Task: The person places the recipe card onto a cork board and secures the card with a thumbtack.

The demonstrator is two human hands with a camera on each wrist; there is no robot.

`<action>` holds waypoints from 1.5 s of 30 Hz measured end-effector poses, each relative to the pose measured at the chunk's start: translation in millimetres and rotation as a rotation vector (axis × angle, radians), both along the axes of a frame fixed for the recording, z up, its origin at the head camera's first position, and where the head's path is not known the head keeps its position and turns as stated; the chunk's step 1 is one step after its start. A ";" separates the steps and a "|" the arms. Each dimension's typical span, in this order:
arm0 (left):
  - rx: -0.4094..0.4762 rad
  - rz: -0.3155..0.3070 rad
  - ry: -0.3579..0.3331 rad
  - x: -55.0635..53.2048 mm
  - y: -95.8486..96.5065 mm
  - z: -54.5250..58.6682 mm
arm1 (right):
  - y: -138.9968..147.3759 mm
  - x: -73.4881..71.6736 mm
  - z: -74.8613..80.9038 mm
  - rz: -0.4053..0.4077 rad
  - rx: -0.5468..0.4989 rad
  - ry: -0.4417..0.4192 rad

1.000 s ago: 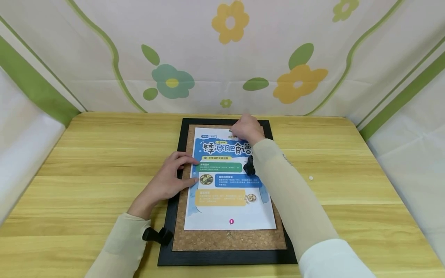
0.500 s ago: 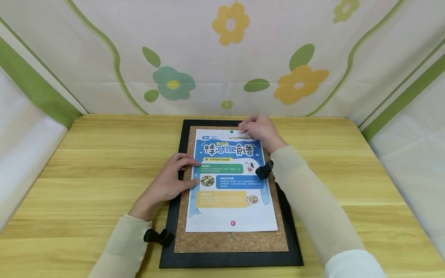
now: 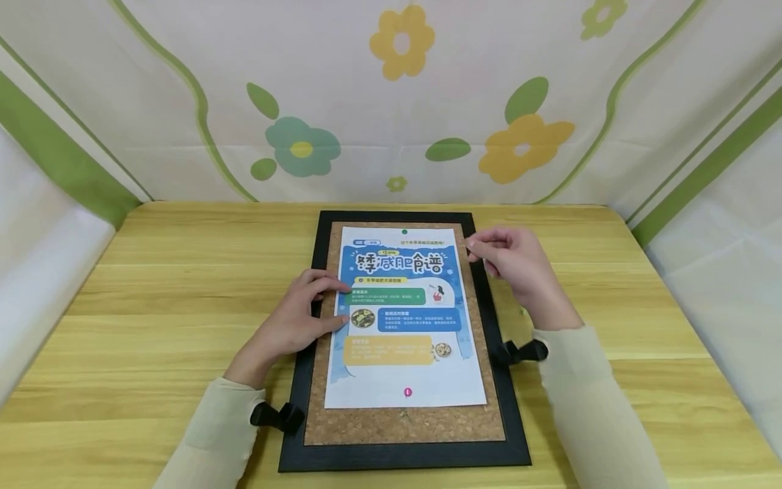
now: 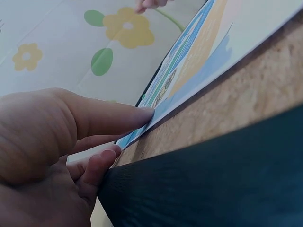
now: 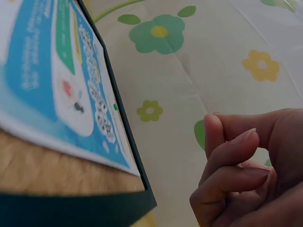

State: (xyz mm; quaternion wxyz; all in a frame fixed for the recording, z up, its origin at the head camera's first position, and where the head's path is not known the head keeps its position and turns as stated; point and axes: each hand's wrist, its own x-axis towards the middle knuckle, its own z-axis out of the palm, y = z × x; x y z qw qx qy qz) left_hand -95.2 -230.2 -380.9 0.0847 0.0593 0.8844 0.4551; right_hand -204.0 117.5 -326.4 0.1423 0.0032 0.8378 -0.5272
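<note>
A printed sheet with blue headings (image 3: pixel 391 377) lies on a black-framed corkboard (image 3: pixel 403 456). At its top edge sits a small green round pushpin (image 3: pixel 404 231). My left hand (image 3: pixel 299 316) rests at the sheet's left edge, thumb and fingers spread apart, their tips on the paper. In the left wrist view, the thumb (image 4: pixel 142 113) presses the paper's edge over the cork. Off the board's upper right side is my right hand (image 3: pixel 519 268), fingers curled. Its thumb and index fingertips (image 5: pixel 214 124) meet in the right wrist view, with nothing visible between them.
The wooden table (image 3: pixel 183 272) spreads on both sides of the board. A white curtain with printed flowers (image 3: pixel 391 122) hangs behind the table's far edge. A pink round spot (image 3: pixel 408 392) shows near the sheet's bottom. Black straps circle both wrists.
My right hand has left the sheet's top edge and moved right and toward me, uncovering the green pushpin and the sheet's upper right corner. My left hand has stayed in place.
</note>
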 end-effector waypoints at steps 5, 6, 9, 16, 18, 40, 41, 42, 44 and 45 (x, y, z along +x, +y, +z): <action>0.002 0.005 -0.001 2.4 -1.5 0.7 | 22.2 17.4 -5.6 0.006 0.014 0.009; 0.000 0.004 -0.002 2.7 -1.7 0.4 | 27.1 20.1 -6.8 0.004 0.019 0.006; -0.007 -0.001 -0.004 2.4 -1.6 -0.5 | 43.4 27.8 -11.0 0.007 0.039 -0.001; -0.019 -0.005 0.009 0.1 -0.8 -1.4 | 80.2 41.5 -22.3 0.018 0.135 -0.036; -0.017 -0.005 0.010 -0.1 -0.7 -1.5 | 90.1 44.9 -25.4 0.020 0.171 -0.046; -0.026 -0.009 0.015 -0.1 -0.8 -2.1 | 138.6 49.8 -35.7 0.103 0.428 -0.073; -0.026 -0.008 0.014 -0.3 -0.7 -2.3 | 138.3 50.0 -36.5 0.105 0.431 -0.069; -0.027 -0.007 0.011 -0.4 -0.7 -2.3 | 138.2 50.2 -37.5 0.105 0.436 -0.066; -0.027 -0.006 0.009 -0.5 -0.9 -2.2 | 137.8 50.3 -38.5 0.108 0.441 -0.061; -0.027 -0.005 0.007 -0.6 -1.0 -2.1 | 137.5 50.4 -38.8 0.110 0.442 -0.059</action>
